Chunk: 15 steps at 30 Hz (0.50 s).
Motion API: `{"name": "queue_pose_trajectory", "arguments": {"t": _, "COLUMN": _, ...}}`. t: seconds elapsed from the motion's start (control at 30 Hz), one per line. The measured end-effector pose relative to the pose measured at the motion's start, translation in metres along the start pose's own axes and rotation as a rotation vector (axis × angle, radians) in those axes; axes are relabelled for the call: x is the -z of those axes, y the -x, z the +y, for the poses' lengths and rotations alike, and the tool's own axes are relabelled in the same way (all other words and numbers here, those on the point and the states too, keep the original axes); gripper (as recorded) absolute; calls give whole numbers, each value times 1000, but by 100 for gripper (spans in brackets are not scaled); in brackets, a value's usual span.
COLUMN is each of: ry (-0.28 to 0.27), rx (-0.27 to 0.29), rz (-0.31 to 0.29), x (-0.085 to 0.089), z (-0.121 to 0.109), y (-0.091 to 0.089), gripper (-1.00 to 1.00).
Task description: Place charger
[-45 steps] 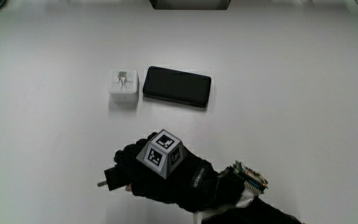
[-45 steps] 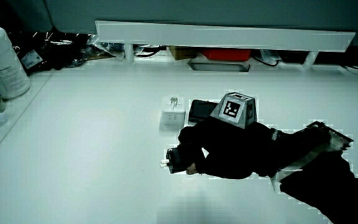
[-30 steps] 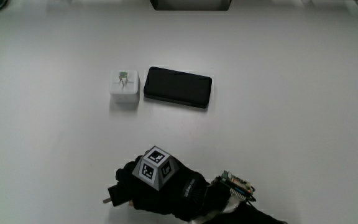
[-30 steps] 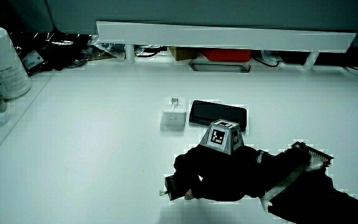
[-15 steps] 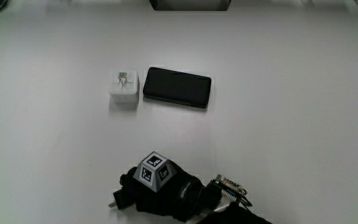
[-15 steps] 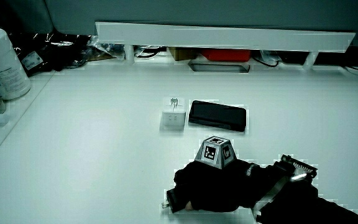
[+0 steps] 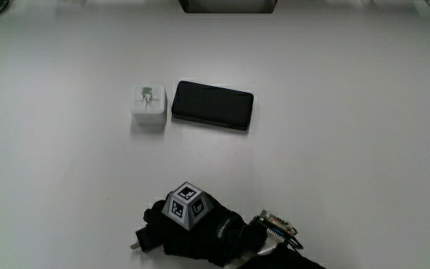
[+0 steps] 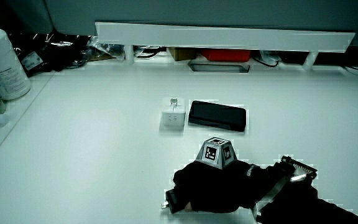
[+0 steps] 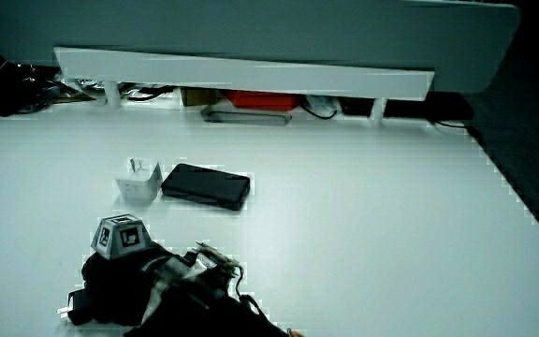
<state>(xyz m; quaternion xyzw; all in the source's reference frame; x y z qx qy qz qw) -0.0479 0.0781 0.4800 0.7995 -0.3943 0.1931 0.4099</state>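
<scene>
On the white table [image 7: 349, 149], a white charger block [image 7: 148, 104] sits with its metal prongs pointing up, just beside one short end of a black phone [image 7: 213, 105] that lies flat; in both side views the pair show the same way, block [image 8: 173, 114] next to phone [image 8: 217, 116], block [image 9: 138, 183] next to phone [image 9: 206, 186].

Well nearer to the person than the phone, close to the table's near edge, the gloved hand [image 7: 189, 233] rests low over the tabletop, the patterned cube [image 7: 186, 205] riding on its back. Its fingers are curled tight around a black charger [image 7: 143, 239], whose small metal plug tip pokes out past the knuckles; a side view shows the same clamped hold [image 8: 174, 202]. The forearm [image 8: 303, 199] trails away from the phone, toward the table's near edge.

Against the low partition [image 8: 225, 36], well away from the phone, a white canister [image 8: 2, 61] stands among dark clutter.
</scene>
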Motion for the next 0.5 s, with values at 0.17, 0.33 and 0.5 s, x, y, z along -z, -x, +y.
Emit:
{"name": "queue_pose_trajectory", "arguments": {"t": 0.17, "ry": 28, "rx": 9, "rz": -10, "x": 2, "z": 0, "y": 0, "gripper": -50}}
{"name": "queue_pose_trajectory", "arguments": {"t": 0.33, "ry": 37, "rx": 17, "rz": -5, "x": -1, "z": -3, "y": -3, "gripper": -75}}
{"name": "queue_pose_trajectory", "arguments": {"t": 0.5, "ry": 9, "rx": 1, "rz": 52, "x": -18, "z": -16, "y": -9, "gripper": -100}}
